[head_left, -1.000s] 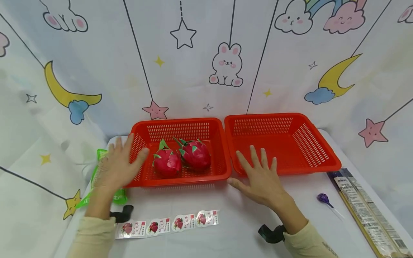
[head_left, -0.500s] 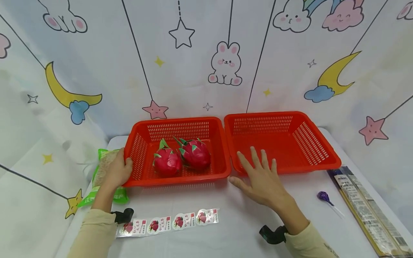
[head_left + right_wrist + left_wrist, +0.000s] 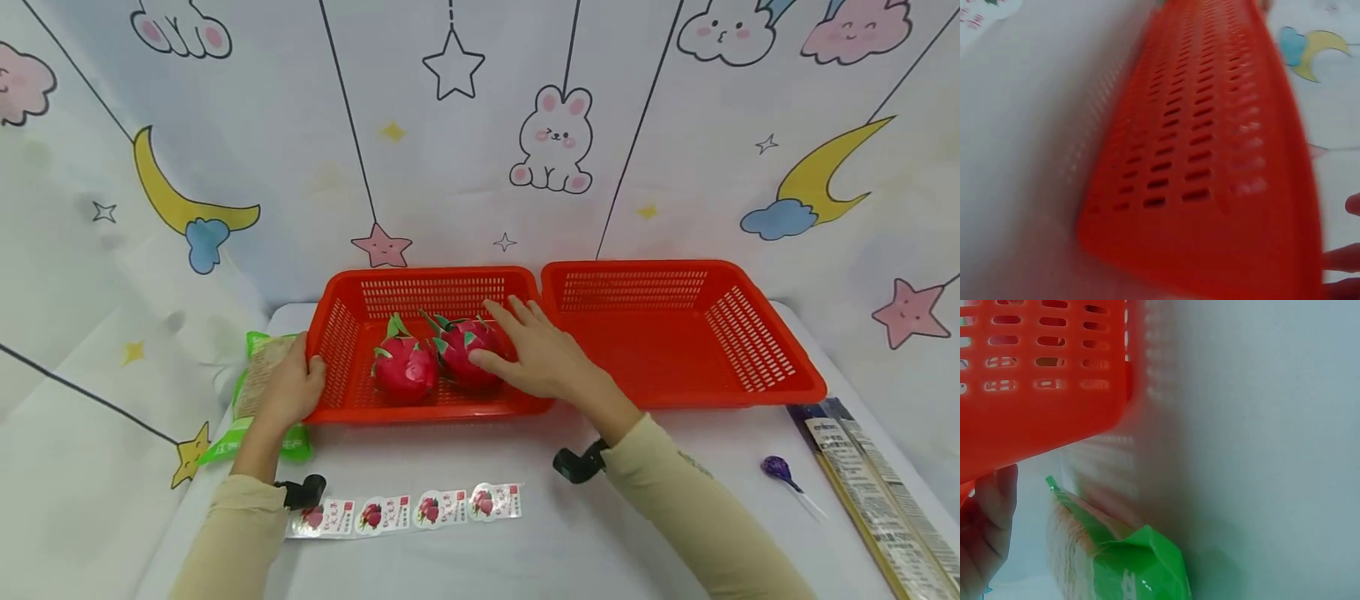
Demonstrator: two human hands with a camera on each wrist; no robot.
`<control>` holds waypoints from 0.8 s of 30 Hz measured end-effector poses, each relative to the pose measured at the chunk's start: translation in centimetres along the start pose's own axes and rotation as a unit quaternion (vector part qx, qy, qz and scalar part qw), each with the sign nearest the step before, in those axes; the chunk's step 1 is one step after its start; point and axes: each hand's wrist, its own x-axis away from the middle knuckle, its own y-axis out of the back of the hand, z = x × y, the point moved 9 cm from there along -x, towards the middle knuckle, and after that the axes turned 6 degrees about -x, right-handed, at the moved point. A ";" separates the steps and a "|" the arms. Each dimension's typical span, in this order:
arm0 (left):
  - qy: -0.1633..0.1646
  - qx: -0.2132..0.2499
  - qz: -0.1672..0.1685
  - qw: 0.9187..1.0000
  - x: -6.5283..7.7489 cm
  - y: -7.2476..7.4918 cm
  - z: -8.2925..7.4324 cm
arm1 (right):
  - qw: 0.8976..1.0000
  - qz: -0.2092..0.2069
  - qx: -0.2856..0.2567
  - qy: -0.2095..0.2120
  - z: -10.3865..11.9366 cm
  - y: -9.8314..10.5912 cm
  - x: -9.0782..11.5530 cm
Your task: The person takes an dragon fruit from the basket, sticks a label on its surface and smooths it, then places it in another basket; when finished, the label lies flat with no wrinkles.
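In the head view my left hand (image 3: 288,387) grips the left rim of a red plastic basket (image 3: 427,412); the left wrist view has its fingers (image 3: 999,494) tucked at the basket's rim. Two dragon fruits lie side by side inside: the left dragon fruit (image 3: 405,375) in plain sight, the right dragon fruit (image 3: 459,354) partly behind my right hand (image 3: 546,354). That hand reaches over the basket's right end with fingers spread, thumb overlapping the right fruit. The right wrist view shows the basket's slotted wall (image 3: 1191,144), with a few fingertips (image 3: 1342,259) at the edge.
A second red basket (image 3: 750,400) stands against the first one's right side. A green-edged packet (image 3: 258,375) lies left of the baskets. In front is a strip of dragon fruit stickers (image 3: 442,507). At right are a purple lollipop (image 3: 778,469) and a long flat package (image 3: 862,492).
My left hand has come down from above the left basket and taken hold of its rim. My right hand has moved left, from before the right basket to over the right dragon fruit.
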 end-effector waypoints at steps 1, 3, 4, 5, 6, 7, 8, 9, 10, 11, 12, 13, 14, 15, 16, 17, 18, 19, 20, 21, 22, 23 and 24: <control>0.000 0.001 -0.001 1.000 -0.1 -0.1 -0.2 | 1.000 0.011 0.000 0.003 0.4 -0.5 -1.0; -0.001 0.001 -0.002 1.000 -0.3 -0.3 -0.5 | 0.999 0.034 0.006 0.005 0.8 -1.8 -2.6; -0.002 0.000 -0.001 1.000 -0.4 -0.5 -0.6 | 0.999 0.044 0.013 0.004 0.9 -2.5 -3.3; -0.002 -0.001 0.000 1.000 -0.5 -0.7 -0.7 | 0.998 0.054 0.019 0.003 0.8 -3.1 -3.7; -0.001 -0.001 0.001 1.000 -0.5 -0.9 -0.8 | 0.998 0.062 0.027 0.000 0.7 -3.7 -4.2; -0.001 -0.003 0.000 1.000 -0.6 -1.0 -0.9 | 0.997 0.067 0.034 -0.001 0.6 -4.2 -4.5; 0.000 -0.004 0.000 1.000 -0.6 -1.1 -0.9 | 0.997 0.070 0.038 -0.002 0.6 -4.6 -4.7; 0.002 -0.003 0.001 1.000 -0.6 -1.3 -0.8 | 0.997 0.070 0.042 -0.001 0.5 -4.9 -4.9; 0.005 -0.002 0.003 1.000 -0.6 -1.3 -0.7 | 0.997 0.070 0.041 0.003 0.5 -5.1 -5.1; 0.008 -0.001 0.003 1.000 -0.5 -1.4 -0.6 | 0.997 0.069 0.041 0.006 0.5 -5.3 -5.2; 0.012 -0.001 0.004 1.000 -0.4 -1.3 -0.5 | 0.997 0.066 0.040 0.010 0.6 -5.4 -5.3; 0.015 -0.001 0.005 1.000 -0.4 -1.3 -0.4 | 0.997 0.063 0.040 0.015 0.7 -5.4 -5.4; 0.019 -0.001 0.007 1.000 -0.3 -1.2 -0.2 | 0.997 0.060 0.039 0.019 0.8 -5.5 -5.5; 0.021 -0.001 0.009 1.000 -0.2 -1.1 -0.1 | 0.997 0.057 0.039 0.022 0.9 -5.5 -5.6; 0.024 -0.001 0.010 1.000 -0.2 -1.0 0.0 | 0.997 0.055 0.038 0.025 1.0 -5.6 -5.7; 0.025 -0.002 0.011 1.000 -0.1 -0.9 0.1 | 0.998 0.052 0.038 0.025 1.1 -5.6 -5.8; 0.026 -0.004 0.011 1.000 -0.1 -0.8 0.2 | 0.998 0.048 0.038 0.026 1.1 -5.6 -5.8; 0.027 -0.006 0.012 1.000 0.0 -0.7 0.3 | 0.998 0.045 0.039 0.027 1.2 -5.7 -6.0; 0.028 -0.007 0.013 0.999 0.0 -0.7 0.3 | 0.998 0.044 0.038 0.028 1.2 -5.7 -6.1; 0.029 -0.008 0.014 0.999 0.1 -0.6 0.4 | 0.998 0.042 0.038 0.030 1.3 -5.7 -6.2; 0.031 -0.010 0.015 0.999 0.1 -0.5 0.4 | 0.998 0.041 0.038 0.032 1.4 -5.7 -6.3; 0.033 -0.011 0.015 0.999 0.2 -0.4 0.5 | 0.998 0.040 0.040 0.034 1.6 -5.7 -6.4; 0.035 -0.012 0.015 0.999 0.2 -0.4 0.6 | 0.998 0.039 0.042 0.037 1.7 -5.8 -6.5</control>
